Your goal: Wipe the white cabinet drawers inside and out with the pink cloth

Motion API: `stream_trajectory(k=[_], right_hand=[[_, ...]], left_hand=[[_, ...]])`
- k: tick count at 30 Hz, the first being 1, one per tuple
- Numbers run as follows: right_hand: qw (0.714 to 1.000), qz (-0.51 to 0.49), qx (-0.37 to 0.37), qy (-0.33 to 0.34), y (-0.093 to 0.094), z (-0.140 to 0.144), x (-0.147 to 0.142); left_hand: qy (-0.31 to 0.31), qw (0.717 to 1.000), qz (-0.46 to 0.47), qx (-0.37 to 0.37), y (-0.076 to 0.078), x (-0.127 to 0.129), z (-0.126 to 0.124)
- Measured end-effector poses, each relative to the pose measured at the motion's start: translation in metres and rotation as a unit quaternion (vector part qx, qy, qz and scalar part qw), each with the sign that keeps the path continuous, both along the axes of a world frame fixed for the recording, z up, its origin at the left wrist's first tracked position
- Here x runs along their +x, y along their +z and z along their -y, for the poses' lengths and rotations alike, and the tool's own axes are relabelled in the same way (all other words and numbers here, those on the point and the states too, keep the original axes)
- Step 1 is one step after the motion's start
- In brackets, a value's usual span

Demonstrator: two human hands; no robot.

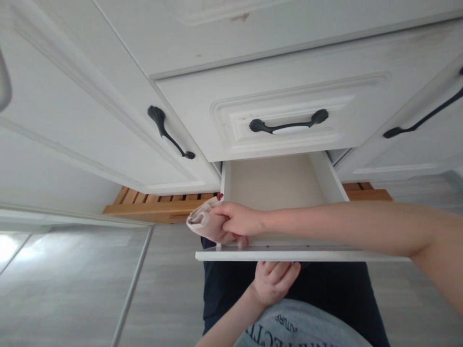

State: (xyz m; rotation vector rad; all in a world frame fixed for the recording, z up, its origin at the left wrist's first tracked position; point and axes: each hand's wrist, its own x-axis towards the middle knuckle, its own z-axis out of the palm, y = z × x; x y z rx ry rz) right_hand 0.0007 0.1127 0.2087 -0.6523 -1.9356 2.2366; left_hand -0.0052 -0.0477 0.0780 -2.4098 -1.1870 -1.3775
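Observation:
My right hand (pixel 241 219) reaches across the pulled-out drawer (pixel 275 183) and grips a pale pink folded cloth (pixel 206 221). Small red bits show at the cloth's edges. It is held over the drawer's left side wall, its rolled end sticking out to the left. Below the white drawer front (pixel 304 255), my left hand (pixel 277 282) is closed against its outer face, fingers curled round the handle, which is almost wholly hidden. Inside the drawer, the visible part of the pale bottom is bare; my right forearm covers the near part.
Above is a closed drawer with a dark handle (pixel 289 124). Cabinet doors on both sides carry dark handles, one on the left (pixel 170 132) and one on the right (pixel 423 115). A slatted wooden rack (pixel 155 207) lies low behind the drawer. My legs are under the drawer front.

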Motion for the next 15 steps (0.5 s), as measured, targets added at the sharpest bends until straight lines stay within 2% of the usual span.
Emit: stream_trajectory(k=[3,5,10,15], right_hand=[[0.994,0.004,-0.094,0.062,0.018,0.003,-0.012],[0.988,-0.024,-0.128,0.081,0.018,0.008,-0.018],[0.958,-0.050,-0.265,0.100,-0.007,0.002,-0.006],[0.942,-0.048,-0.293,0.155,-0.032,-0.019,0.031]], left_hand=[[-0.006,1.000,-0.001,0.006,0.001,-0.002,-0.002],[-0.014,1.000,0.000,0.011,0.000,-0.003,-0.002],[-0.027,0.999,-0.024,0.005,-0.005,-0.006,0.000],[-0.024,0.999,-0.041,0.010,-0.007,-0.008,0.001]])
